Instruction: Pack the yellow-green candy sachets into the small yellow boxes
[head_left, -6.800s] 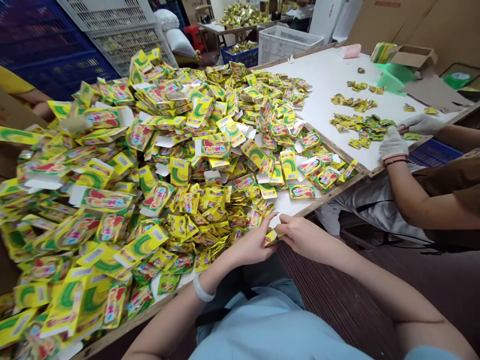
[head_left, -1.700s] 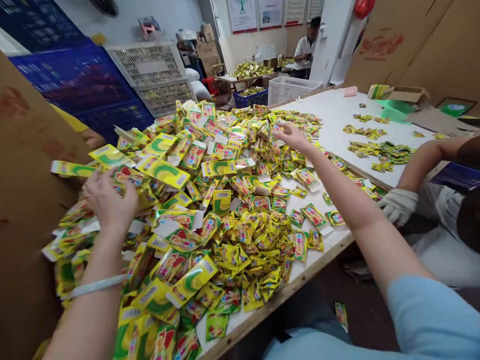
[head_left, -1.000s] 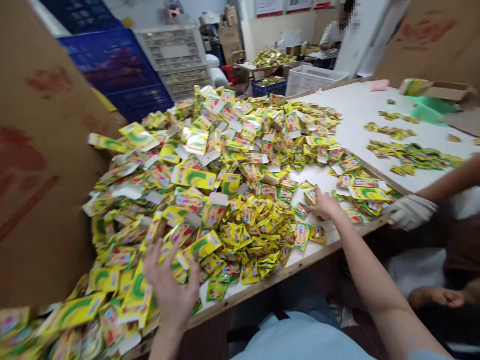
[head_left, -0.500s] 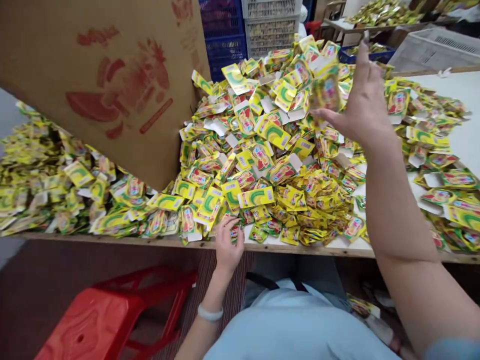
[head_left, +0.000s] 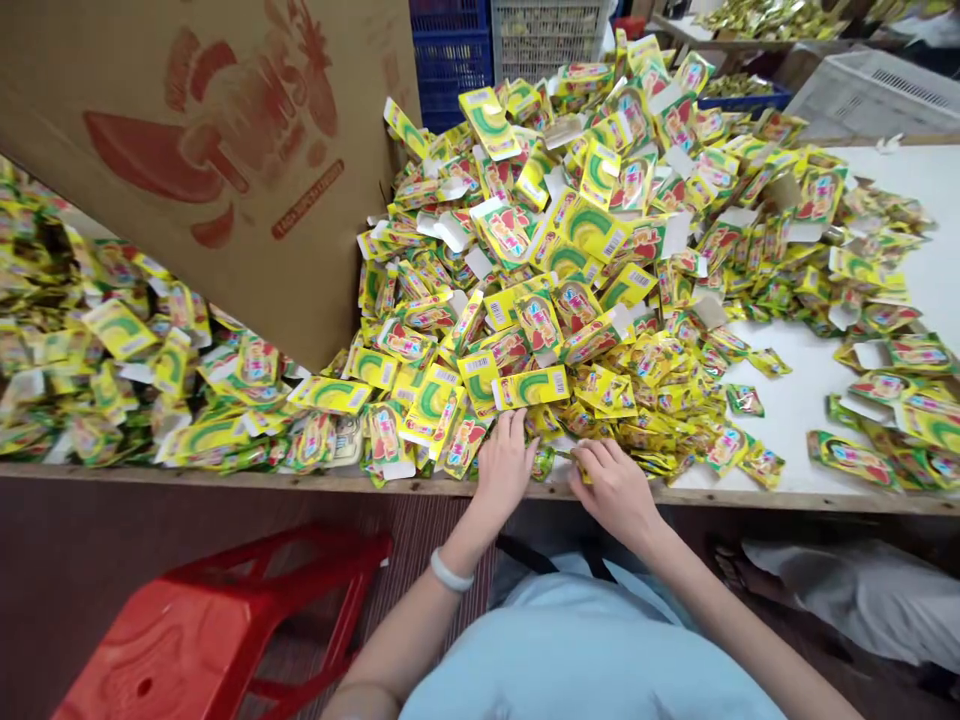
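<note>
A big heap of yellow-green flat cartons [head_left: 585, 230] covers the white table [head_left: 799, 400]. Small yellow sachets [head_left: 637, 400] lie in front of it, near the wooden front edge. My left hand [head_left: 506, 468] rests there with its fingers stretched out on the sachets, and a white band is on its wrist. My right hand [head_left: 613, 485] is just to the right, almost touching the left. Its fingers are curled and pinch a small sachet [head_left: 581, 462] at the table edge.
A large brown cardboard sheet [head_left: 225, 150] with red print leans over the table's left part, more cartons beneath it. A red plastic stool [head_left: 210, 620] stands below left. Blue crates [head_left: 450, 40] and a white crate [head_left: 862, 95] stand behind. Another person's clothing [head_left: 862, 600] shows lower right.
My right hand came down from high over the heap to the table edge beside my left hand. My left hand shifted slightly right along the edge.
</note>
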